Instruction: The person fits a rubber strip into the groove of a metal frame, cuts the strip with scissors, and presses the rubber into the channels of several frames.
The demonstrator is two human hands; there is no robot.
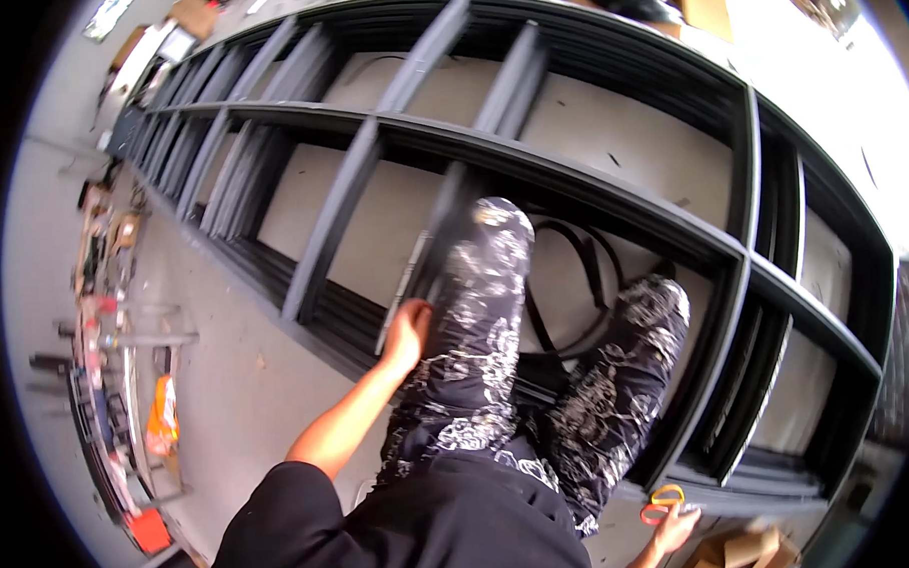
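In the head view, the right hand (675,529) is low on the right, just outside the near edge of a dark grey metal frame (742,344). Its fingers are closed on a pair of scissors (662,502), whose orange and yellow handle loops stick out past the fingers, so the grip appears to be toward the blade end. That suits carrying; for any cut, the scissors would be better turned round, with thumb and fingers through the loops and the points directed away from the legs.

The left hand (406,334) is beside the left trouser leg (476,323), fingers partly curled. A thin silvery strip (403,291) runs just beside it, but the leg hides the fingertips and the hand is blurred, so I cannot tell whether it holds anything.

Both legs reach over the near rail, and the right trouser leg (623,388) goes down into an opening of the frame. A black strap (589,269) lies in loose curves there, partly between the legs, so a foot could catch in it; it is worth checking the footing before shifting weight. With one hand occupied, the left is best used for balance on a solid rail rather than on the thin strip.
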